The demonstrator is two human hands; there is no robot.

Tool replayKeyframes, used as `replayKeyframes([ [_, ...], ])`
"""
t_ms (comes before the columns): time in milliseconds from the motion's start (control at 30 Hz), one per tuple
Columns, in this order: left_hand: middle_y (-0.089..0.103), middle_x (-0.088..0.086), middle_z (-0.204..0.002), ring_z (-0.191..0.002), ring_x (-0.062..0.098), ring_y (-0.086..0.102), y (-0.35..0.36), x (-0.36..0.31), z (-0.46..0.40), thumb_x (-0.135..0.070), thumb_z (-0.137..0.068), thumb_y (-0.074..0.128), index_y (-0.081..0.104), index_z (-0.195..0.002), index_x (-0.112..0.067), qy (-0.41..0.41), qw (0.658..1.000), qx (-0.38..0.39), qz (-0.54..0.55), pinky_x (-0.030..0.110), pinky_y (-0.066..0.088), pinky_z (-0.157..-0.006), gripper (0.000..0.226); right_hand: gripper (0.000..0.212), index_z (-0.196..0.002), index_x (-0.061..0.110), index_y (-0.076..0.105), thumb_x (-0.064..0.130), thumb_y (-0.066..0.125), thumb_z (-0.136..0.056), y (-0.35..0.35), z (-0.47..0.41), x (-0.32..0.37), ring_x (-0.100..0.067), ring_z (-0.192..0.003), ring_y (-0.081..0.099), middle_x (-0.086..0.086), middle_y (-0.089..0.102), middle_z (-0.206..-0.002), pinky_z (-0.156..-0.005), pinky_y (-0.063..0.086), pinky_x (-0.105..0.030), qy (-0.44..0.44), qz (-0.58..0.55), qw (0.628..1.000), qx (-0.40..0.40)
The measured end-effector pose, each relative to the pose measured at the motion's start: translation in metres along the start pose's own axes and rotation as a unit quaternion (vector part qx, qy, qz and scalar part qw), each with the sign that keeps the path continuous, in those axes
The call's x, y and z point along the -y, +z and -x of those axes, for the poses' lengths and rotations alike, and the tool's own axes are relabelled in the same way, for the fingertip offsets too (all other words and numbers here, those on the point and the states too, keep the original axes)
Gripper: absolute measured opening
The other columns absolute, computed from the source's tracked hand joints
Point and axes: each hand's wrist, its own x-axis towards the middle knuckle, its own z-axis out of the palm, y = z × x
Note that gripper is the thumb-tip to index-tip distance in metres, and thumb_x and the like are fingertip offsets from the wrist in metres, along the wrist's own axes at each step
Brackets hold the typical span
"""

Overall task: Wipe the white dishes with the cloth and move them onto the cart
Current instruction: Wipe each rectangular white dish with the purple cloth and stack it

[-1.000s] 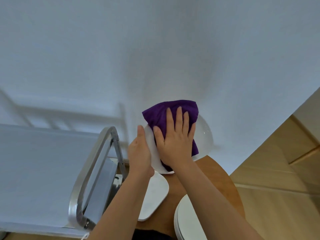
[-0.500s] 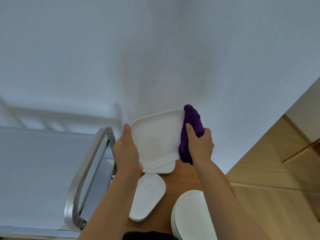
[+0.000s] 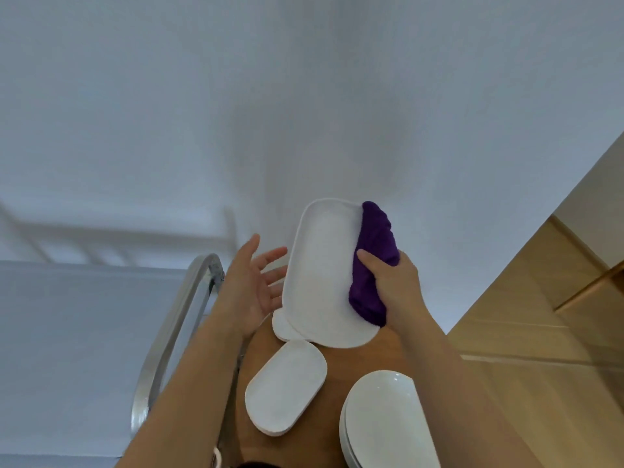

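Observation:
A white rectangular plate (image 3: 320,275) with rounded corners is held up over the round wooden table (image 3: 341,363). My right hand (image 3: 395,282) grips its right edge through a bunched purple cloth (image 3: 374,261). My left hand (image 3: 253,285) is open, palm up, fingers spread just left of the plate and not gripping it. Below lie a small white oblong dish stack (image 3: 287,386), a stack of round white plates (image 3: 385,423) and part of another white dish (image 3: 282,327) under the held plate.
The cart (image 3: 67,332) with a flat pale top and a curved metal handle (image 3: 175,329) stands directly left of the table. A white wall fills the background. Light wooden floor (image 3: 547,315) shows at the right.
One second ago my right hand was pressing the cloth flat on a plate. Since then the plate has turned and lifted, the cloth is bunched at its right edge, and my left hand has let go.

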Motion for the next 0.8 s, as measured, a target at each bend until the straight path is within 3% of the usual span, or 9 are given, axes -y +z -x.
replayKeyframes([
  [67, 0.073, 0.012, -0.099, -0.081, 0.027, 0.072, 0.004, -0.011, 0.0, -0.057, -0.084, 0.052, 0.06, -0.117, -0.016, -0.054, 0.997, 0.04, -0.027, 0.036, 0.058, -0.061, 0.053, 0.03, -0.106, 0.024, 0.052, 0.029, 0.071, -0.082, 0.003, 0.003, 0.001, -0.008, -0.084, 0.061, 0.007, 0.062, -0.1, -0.054, 0.047, -0.012, -0.035, 0.05, 0.997, 0.046],
  [167, 0.073, 0.011, -0.101, -0.086, 0.028, 0.071, 0.016, -0.008, 0.0, -0.045, -0.088, 0.057, 0.063, -0.117, -0.012, -0.079, 0.997, 0.004, -0.023, 0.038, 0.056, -0.067, 0.044, 0.047, -0.13, 0.032, 0.041, 0.028, 0.063, -0.089, 0.013, 0.009, -0.004, -0.002, -0.094, 0.055, 0.02, 0.053, -0.107, -0.066, 0.043, -0.01, -0.081, 0.077, 0.992, 0.061],
  [233, 0.07, 0.011, -0.11, -0.096, 0.03, 0.068, 0.018, -0.002, 0.0, -0.047, -0.089, 0.056, 0.061, -0.121, -0.014, -0.071, 0.997, -0.021, -0.031, 0.041, 0.054, -0.072, 0.046, 0.05, -0.135, 0.03, 0.038, 0.029, 0.06, -0.09, 0.012, 0.013, -0.009, 0.001, -0.093, 0.052, 0.024, 0.05, -0.104, -0.07, 0.042, -0.013, -0.096, 0.089, 0.99, 0.045],
  [433, 0.067, 0.009, -0.115, -0.105, 0.032, 0.063, 0.02, 0.001, -0.004, -0.058, -0.089, 0.048, 0.058, -0.124, -0.02, -0.028, 0.998, -0.049, -0.022, 0.051, 0.047, -0.095, 0.052, 0.031, -0.11, 0.038, 0.047, 0.035, 0.065, -0.086, 0.006, 0.039, -0.038, -0.001, -0.09, 0.057, 0.021, 0.057, -0.099, -0.065, 0.045, -0.013, -0.069, 0.064, 0.995, 0.023],
  [533, 0.069, 0.005, -0.11, -0.101, 0.029, 0.065, 0.019, 0.003, -0.001, -0.059, -0.09, 0.047, 0.059, -0.12, -0.024, -0.011, 0.997, -0.058, -0.041, 0.047, 0.051, -0.088, 0.047, 0.024, -0.095, 0.043, 0.045, 0.034, 0.065, -0.086, 0.007, 0.05, -0.043, -0.004, -0.09, 0.059, 0.015, 0.06, -0.099, -0.067, 0.048, -0.016, -0.063, 0.059, 0.996, 0.009],
  [633, 0.066, 0.008, -0.117, -0.105, 0.031, 0.062, 0.01, 0.013, 0.003, -0.054, -0.092, 0.045, 0.053, -0.129, -0.02, -0.013, 0.998, -0.065, -0.02, 0.049, 0.05, -0.09, 0.05, 0.018, -0.093, 0.039, 0.047, 0.05, 0.06, -0.085, -0.011, 0.05, -0.024, -0.008, -0.084, 0.06, 0.013, 0.061, -0.093, -0.068, 0.05, -0.026, -0.057, 0.224, 0.971, 0.067],
  [733, 0.067, 0.011, -0.116, -0.103, 0.033, 0.064, 0.003, 0.015, 0.009, -0.056, -0.089, 0.044, 0.053, -0.131, -0.019, -0.022, 1.0, -0.014, -0.012, 0.048, 0.054, -0.081, 0.057, 0.031, -0.107, 0.035, 0.049, 0.058, 0.049, -0.087, -0.028, 0.042, 0.0, -0.008, -0.079, 0.057, 0.013, 0.059, -0.088, -0.062, 0.044, -0.024, -0.153, 0.335, 0.93, 0.008],
  [800, 0.071, 0.009, -0.108, -0.096, 0.031, 0.068, 0.007, 0.017, 0.013, -0.062, -0.079, 0.047, 0.058, -0.124, -0.022, -0.016, 0.999, 0.016, -0.034, 0.042, 0.057, -0.069, 0.062, 0.03, -0.116, 0.027, 0.051, 0.044, 0.047, -0.092, -0.025, 0.032, 0.014, -0.016, -0.09, 0.055, 0.003, 0.057, -0.101, -0.074, 0.046, -0.03, -0.243, 0.319, 0.915, -0.039],
])
